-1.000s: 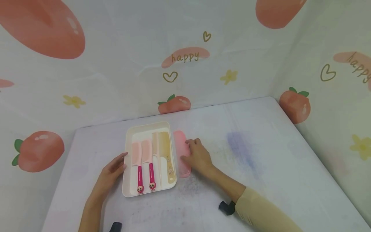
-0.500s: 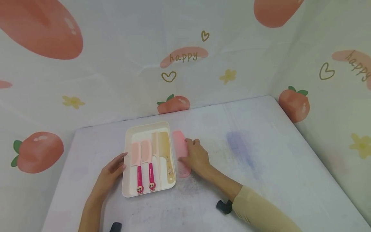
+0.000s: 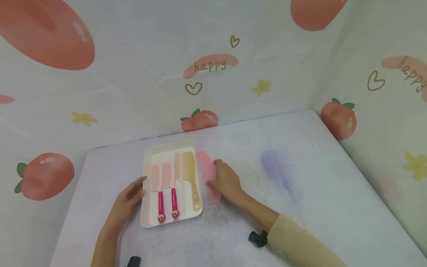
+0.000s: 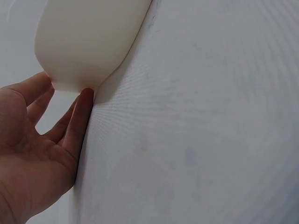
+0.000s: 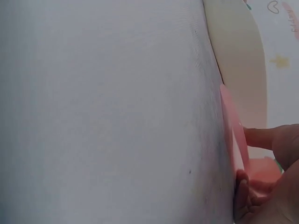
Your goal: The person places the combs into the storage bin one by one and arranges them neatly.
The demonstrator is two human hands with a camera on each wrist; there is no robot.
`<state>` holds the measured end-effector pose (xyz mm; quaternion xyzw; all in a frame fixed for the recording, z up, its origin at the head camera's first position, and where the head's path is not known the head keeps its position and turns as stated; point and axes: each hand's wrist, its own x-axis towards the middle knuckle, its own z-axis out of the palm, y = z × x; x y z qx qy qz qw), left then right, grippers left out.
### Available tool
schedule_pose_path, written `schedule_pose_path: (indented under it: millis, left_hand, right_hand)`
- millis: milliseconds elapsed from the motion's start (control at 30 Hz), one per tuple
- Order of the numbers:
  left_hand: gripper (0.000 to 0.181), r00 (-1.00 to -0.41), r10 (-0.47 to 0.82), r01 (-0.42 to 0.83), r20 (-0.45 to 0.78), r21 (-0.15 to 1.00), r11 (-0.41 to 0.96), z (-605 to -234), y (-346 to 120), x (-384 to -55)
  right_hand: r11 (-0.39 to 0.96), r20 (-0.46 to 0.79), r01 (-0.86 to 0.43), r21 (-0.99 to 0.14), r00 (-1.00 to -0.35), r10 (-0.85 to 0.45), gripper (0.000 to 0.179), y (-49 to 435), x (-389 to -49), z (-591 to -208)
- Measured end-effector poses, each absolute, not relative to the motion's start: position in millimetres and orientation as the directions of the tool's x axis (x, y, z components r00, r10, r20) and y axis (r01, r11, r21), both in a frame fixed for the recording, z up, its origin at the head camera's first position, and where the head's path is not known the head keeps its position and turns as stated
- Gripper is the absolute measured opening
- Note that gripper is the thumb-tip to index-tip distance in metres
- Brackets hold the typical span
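Note:
In the head view, a cream tray [image 3: 144,211] holds two pale pink combs [image 3: 156,178] with magenta handles, a thin light-coloured tail comb [image 3: 182,196] and a tan comb [image 3: 189,167]. My left hand [image 3: 128,195] touches the tray's left wall with its fingertips. The left wrist view has its fingers fairly straight against the tray wall [image 4: 88,42]. Beside the tray's right wall, my right hand [image 3: 227,181] pinches a wide pink comb [image 3: 206,165]. The right wrist view shows the pink comb [image 5: 232,123] tilted, thumb on its face and fingers at its edge.
A pale, stained cloth [image 3: 247,144] covers the table. Behind and to the right stand fabric walls printed with peaches [image 3: 200,121]. Black wrist-worn pieces [image 3: 258,239] show near both forearms.
The pink comb has turned, its far end swinging left towards the tray and its near end slightly right. My right hand has shifted a little left. The left hand and tray stay put.

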<state>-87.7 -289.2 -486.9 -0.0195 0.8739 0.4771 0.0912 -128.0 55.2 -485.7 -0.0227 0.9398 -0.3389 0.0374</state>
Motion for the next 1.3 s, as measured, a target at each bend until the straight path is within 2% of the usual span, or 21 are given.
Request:
schedule_pose_path:
  millis: [300, 567, 933, 1067, 1300]
  left_hand:
    - [0.061, -0.984, 0.063, -0.106, -0.164, 0.839, 0.534, -485.3, -289.2, -86.8]
    - [0.061, -0.983, 0.059, -0.113, -0.172, 0.832, 0.543, -483.9, -287.9, -87.7]
    - [0.06, -0.984, 0.059, -0.111, -0.167, 0.84, 0.531, -487.8, -290.0, -87.4]
    - [0.06, -0.983, 0.058, -0.117, -0.172, 0.842, 0.527, -488.5, -289.6, -87.1]
    - [0.061, -0.983, 0.06, -0.113, -0.171, 0.836, 0.536, -486.8, -289.4, -87.8]
  right_hand:
    - [0.679, -0.086, -0.002, -0.734, -0.992, -0.096, 0.064, 63.2, -132.9, -484.5]
    - [0.53, -0.065, -0.062, -0.845, -0.974, -0.219, 0.058, 75.2, -138.2, -486.8]
    - [0.464, -0.107, -0.041, -0.885, -0.952, -0.288, 0.036, 77.7, -144.2, -488.4]
    - [0.448, -0.085, -0.064, -0.892, -0.949, -0.305, 0.036, 80.0, -145.2, -487.5]
    - [0.34, -0.088, -0.006, -0.941, -0.962, -0.26, 0.04, 90.9, -148.1, -473.3]
